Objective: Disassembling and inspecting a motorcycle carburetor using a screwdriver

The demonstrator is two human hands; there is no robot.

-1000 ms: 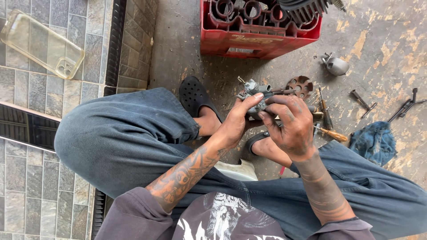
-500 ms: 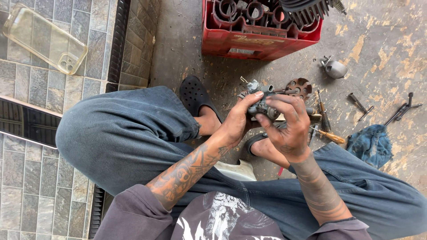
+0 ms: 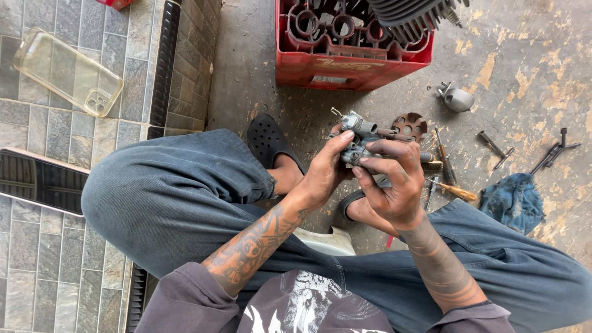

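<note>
A small grey metal engine part, like a carburettor [image 3: 357, 137], is held up over my knees between both hands. My left hand [image 3: 322, 171] grips it from the left with the thumb on top. My right hand [image 3: 391, 179] wraps it from the right, fingertips pressed on its underside. I sit on the ground with legs in blue jeans [image 3: 179, 197] and black clogs [image 3: 266, 140].
A red plastic crate [image 3: 351, 58] with a finned cylinder stands ahead. Loose parts lie to the right: a round perforated disc [image 3: 410, 126], screwdrivers [image 3: 453, 190], bolts [image 3: 491, 145], a grey cap [image 3: 457, 98], a blue rag [image 3: 515, 200]. A clear phone case [image 3: 68, 71] lies on tiles at left.
Both hands keep hold of the metal part and have turned it slightly; the head view has shifted a little.
</note>
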